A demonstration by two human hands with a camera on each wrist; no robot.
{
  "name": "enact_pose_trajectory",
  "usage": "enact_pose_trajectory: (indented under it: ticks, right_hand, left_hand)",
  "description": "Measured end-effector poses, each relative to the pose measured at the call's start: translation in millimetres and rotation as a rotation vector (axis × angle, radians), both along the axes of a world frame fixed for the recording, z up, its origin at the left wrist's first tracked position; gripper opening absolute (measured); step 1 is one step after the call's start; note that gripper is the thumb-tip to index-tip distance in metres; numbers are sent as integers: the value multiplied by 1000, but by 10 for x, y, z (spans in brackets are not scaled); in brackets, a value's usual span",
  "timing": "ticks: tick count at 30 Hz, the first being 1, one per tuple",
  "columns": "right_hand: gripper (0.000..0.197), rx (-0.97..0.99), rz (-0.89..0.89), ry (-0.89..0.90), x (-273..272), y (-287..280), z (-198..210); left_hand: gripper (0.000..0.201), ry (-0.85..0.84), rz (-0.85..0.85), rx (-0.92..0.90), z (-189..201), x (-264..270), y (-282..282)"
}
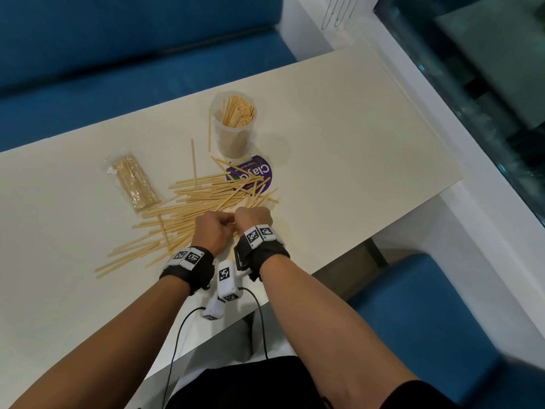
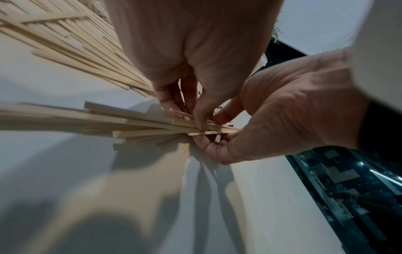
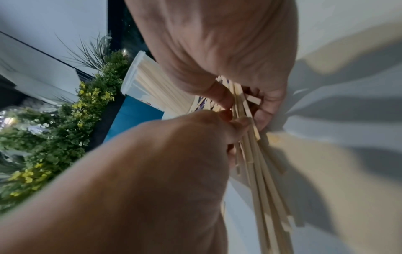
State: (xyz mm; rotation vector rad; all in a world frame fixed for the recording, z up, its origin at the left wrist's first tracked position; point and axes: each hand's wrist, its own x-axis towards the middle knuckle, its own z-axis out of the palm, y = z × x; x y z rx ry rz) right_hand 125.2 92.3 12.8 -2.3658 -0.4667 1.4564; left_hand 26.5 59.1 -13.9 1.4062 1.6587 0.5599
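Near the cup (image 1: 234, 134), left hand (image 1: 213, 231) and right hand (image 1: 253, 217) each grip, by pinching, the ends of the sticks (image 1: 206, 199), which are probably light, stiff and slippery.

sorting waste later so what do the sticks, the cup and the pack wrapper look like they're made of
The sticks look like wood or bamboo: pale tan, matt, flat, with square-cut ends. The cup seems to be plastic, cloudy and translucent, since the sticks inside show through its wall. The pack wrapper looks like thin clear plastic film, glossy, with crinkles that catch the light.
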Motion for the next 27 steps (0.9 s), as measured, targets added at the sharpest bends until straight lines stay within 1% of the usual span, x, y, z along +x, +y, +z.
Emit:
enact_pose_trajectory:
  ticks: [2,3,4,5,6,7,8,9,10,11,13,15,18,20,22,23,24,25,26,27]
  right_hand:
    - [25,25,-23,22,6,-7,-23]
    - [32,39,-38,37,5,5,-81]
    - [44,52,-49,56,18,8,-163]
    - [53,58,-54,65,23,19,-314]
    - [57,65,-54,84,33,34,-476]
    - [56,73,-48,104,43,42,-630]
    - [51,85,-40,125,52,37,-693]
    - [45,84,-50,132,61,35,-705]
    - [42,85,-66,155,63,17,-601]
    - [42,85,-88,172,63,4,-525]
    - [41,101,-99,219,60,7,-506]
    - [40,110,-110,215,54,-27,-317]
    - [37,142,-166,213,97,-23,-287]
    - [48,172,-205,210,119,1,-434]
    - [63,174,-203,189,160,60,-881]
    - [67,178,-208,180,189,103,-1181]
    - [69,176,-214,184,204,128,-1300]
    - [67,177,-223,189,193,126,-1196]
    - [60,190,-239,209,188,123,-1055]
    - [44,233,-234,234,182,97,-764]
  left_hand:
    - [19,-4,2,29,-7,12,1]
    - [19,1,-3,51,-11,16,-1]
    - [19,8,-8,70,-14,23,-4]
    - [19,14,-10,78,-21,26,-2]
    - [19,21,-11,84,-32,25,5]
    - [20,27,-10,87,-46,19,12]
    - [21,28,-12,94,-52,15,18]
    - [22,30,-16,99,-45,12,23]
    - [22,31,-20,103,-36,9,25]
    - [23,29,-21,104,-29,4,25]
    - [24,11,-18,102,-22,-11,28]
    - [26,-22,-10,67,1,-22,26]
    - [27,-112,4,-3,48,-57,55]
    - [28,-205,30,-33,91,-73,68]
    - [28,-268,68,-42,111,-79,86]
    - [28,-290,85,-50,118,-74,92]
    - [28,-315,100,-64,119,-65,98]
    - [28,-341,118,-82,120,-52,102]
    - [27,-362,141,-98,113,-41,107]
    - [26,-374,169,-109,100,-36,113]
